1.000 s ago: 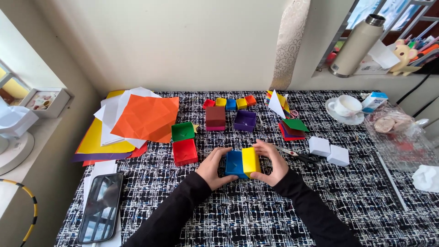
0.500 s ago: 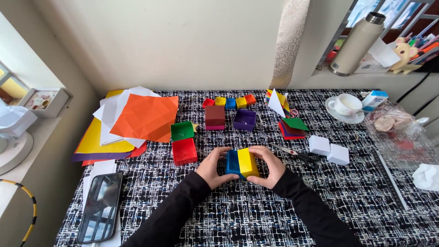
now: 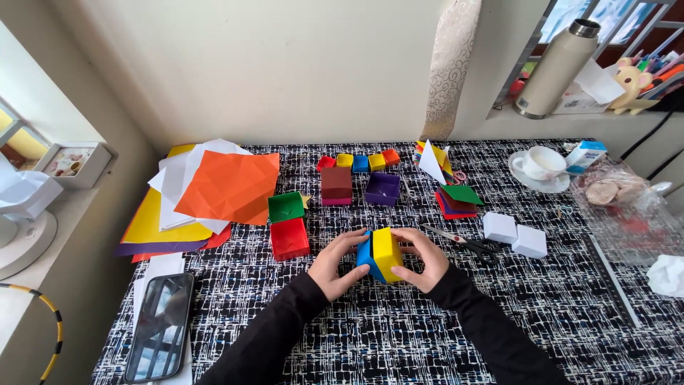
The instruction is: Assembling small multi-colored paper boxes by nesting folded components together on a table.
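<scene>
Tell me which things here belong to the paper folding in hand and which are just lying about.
In hand: blue and yellow folded paper box, left hand, right hand.

Lying about: black smartphone, white cup on saucer, steel flask, black-handled scissors.

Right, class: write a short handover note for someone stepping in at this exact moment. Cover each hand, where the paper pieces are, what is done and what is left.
Left hand: grip on the blue side of the blue and yellow paper box.
Right hand: grip on its yellow side; box held just above the patterned table.
Nearby: red open box and green open box to the left, scissors and two white boxes to the right, coloured paper sheets far left.
Done: several folded boxes stand along the back.
Left: the two coloured halves are pressed together; whether they are fully seated cannot be told.
</scene>
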